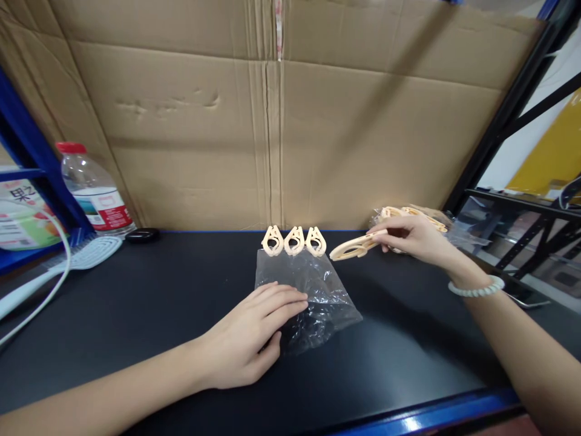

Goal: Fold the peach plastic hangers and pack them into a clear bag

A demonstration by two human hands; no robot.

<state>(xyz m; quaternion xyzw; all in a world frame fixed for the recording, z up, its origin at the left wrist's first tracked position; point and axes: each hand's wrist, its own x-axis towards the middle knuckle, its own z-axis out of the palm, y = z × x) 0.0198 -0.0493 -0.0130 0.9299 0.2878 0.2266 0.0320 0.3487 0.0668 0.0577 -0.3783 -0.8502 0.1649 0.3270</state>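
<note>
My left hand (256, 333) lies flat on a clear plastic bag (322, 303), its fingers stretched out and together. Between the thumb and fingers of my right hand (415, 239) is a beige plastic folding hanger (351, 248), folded up and held tilted above the table, right of the bag. Three matching folded hangers stand in a row at the bag's far edge: a left one (273, 241), a middle one (294, 241) and a right one (316, 241). Behind my right hand, more beige hangers (394, 212) lie in a pile, partly hidden, with clear plastic around them.
A cardboard wall (190, 133) closes off the back of the black table (181, 290). At the left are a bottle with a red cap (97, 194), a pale blue hairbrush (95, 251), a white cable (68, 260) and a small black object (142, 235). Black metal shelving (521, 212) stands right.
</note>
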